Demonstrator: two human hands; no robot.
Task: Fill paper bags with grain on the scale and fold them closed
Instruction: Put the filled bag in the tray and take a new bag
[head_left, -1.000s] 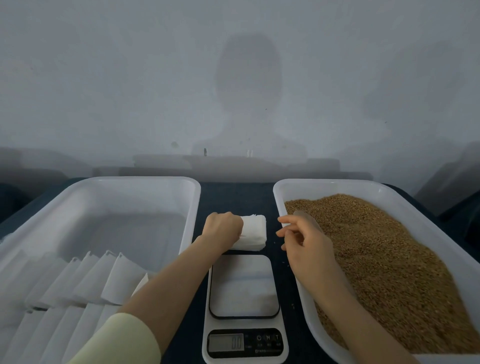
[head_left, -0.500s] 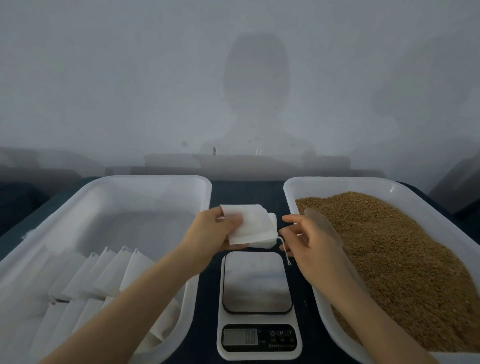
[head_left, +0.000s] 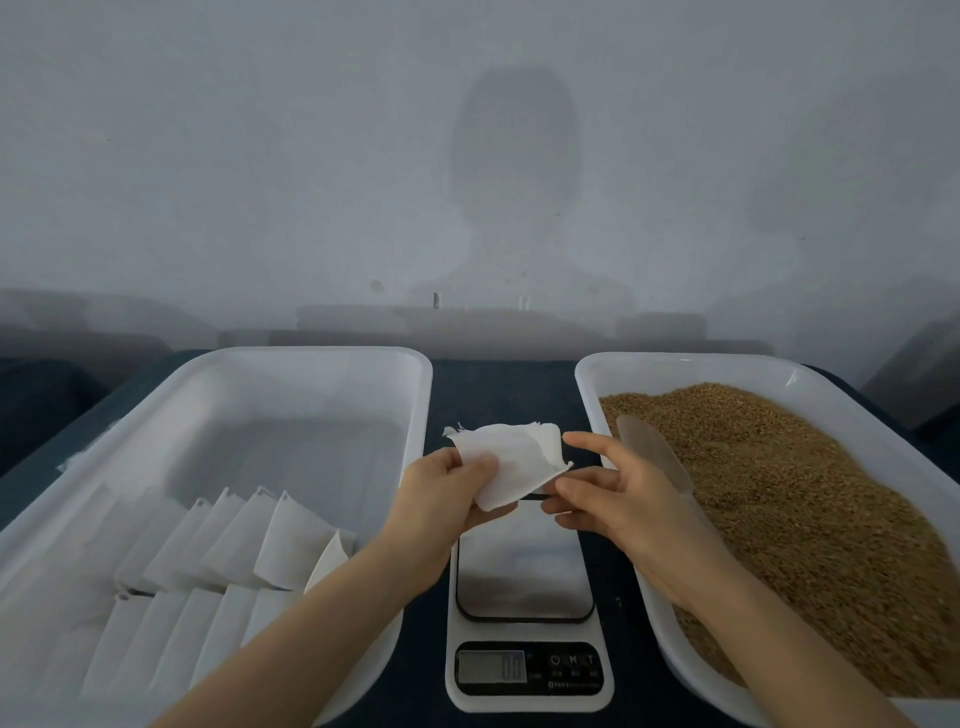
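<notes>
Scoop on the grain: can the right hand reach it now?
Probably yes. The scoop lies exposed on the grain just beyond the right hand, nothing between; the left hand holds the paper bag.

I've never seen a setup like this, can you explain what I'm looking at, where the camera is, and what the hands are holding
No machine here: a person works with bare hands, and the single camera sits on their head, looking forward and down. On the dark blue table a white digital kitchen scale stands in the middle. Left of it, a white plastic tray holds rows of flat white paper bags. Right of it, a second white tray holds brown grain with a translucent scoop lying in it. The left hand pinches one small white paper bag above the scale; the right hand has fingertips at its edge, grip unclear.
</notes>
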